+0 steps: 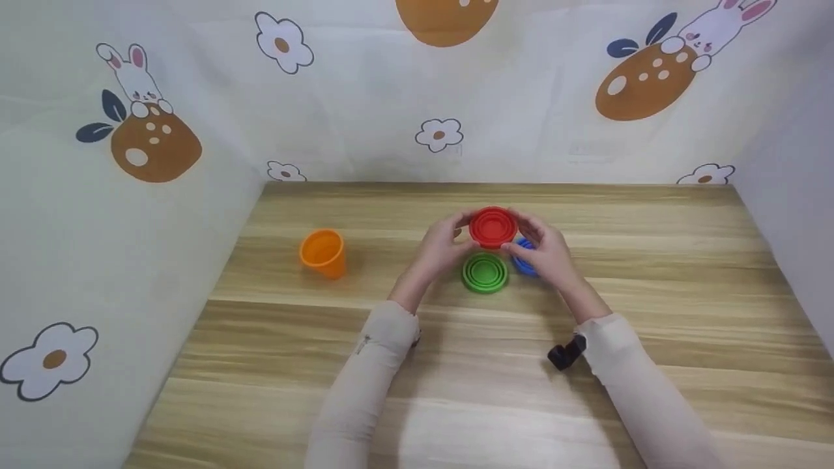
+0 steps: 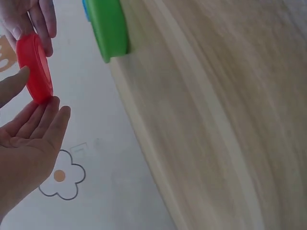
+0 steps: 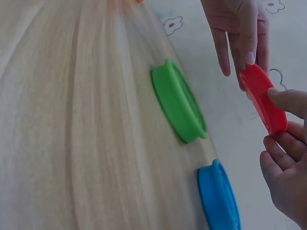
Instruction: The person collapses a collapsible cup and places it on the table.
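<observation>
Both hands hold a flat, collapsed red cup (image 1: 493, 227) above the table, seen in the head view with its rings facing up. The left hand (image 1: 445, 245) pinches its left edge between thumb and fingers, and the right hand (image 1: 546, 253) pinches the opposite edge. Just below it in the head view lies a collapsed green cup (image 1: 485, 273) on the table. A collapsed blue cup (image 1: 525, 256) is partly hidden by the right hand; the right wrist view shows the blue cup (image 3: 218, 196) near the green cup (image 3: 178, 101). Neither hand touches the green one.
An orange cup (image 1: 324, 253) stands at full height on the left part of the wooden table (image 1: 260, 365). Patterned cloth walls (image 1: 365, 124) rise at the back and sides. A black device (image 1: 567, 352) is at the right wrist.
</observation>
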